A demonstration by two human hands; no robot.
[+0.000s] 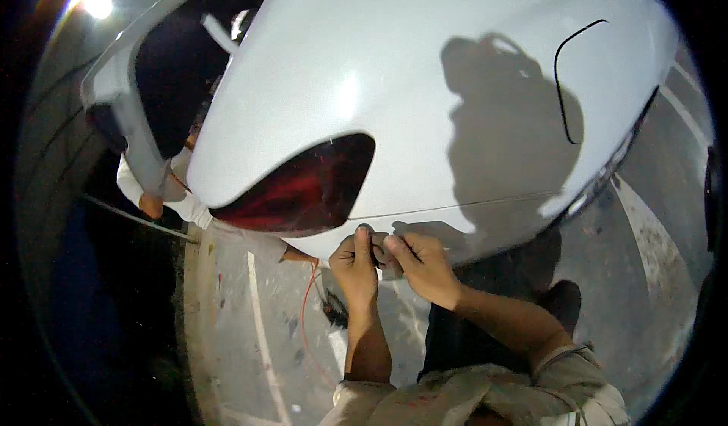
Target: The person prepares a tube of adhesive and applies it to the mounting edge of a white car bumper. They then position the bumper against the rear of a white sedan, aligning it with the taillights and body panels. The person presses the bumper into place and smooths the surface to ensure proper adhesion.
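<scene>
My left hand (pixel 353 265) is closed, thumb up, with a small dark piece (pixel 374 253) at its fingertips whose kind I cannot make out. Close beside it, my right hand (pixel 426 268) is pinched, thumb against the bent fingers; what it grips is too small to name. Both hands are in front of the rear bumper of a white car (pixel 409 70), just below the seam under its dark red tail light (pixel 311 187). Whether the fingers touch the bumper, I cannot tell.
At the left another person's hand (pixel 152 205) and pale sleeve show beside the car's raised panel (pixel 144 123). A red cord (pixel 305 312) runs down over the grey floor (pixel 235 312), which has white painted lines. My shadow falls on the white bodywork, left of a curved black line (pixel 559 77).
</scene>
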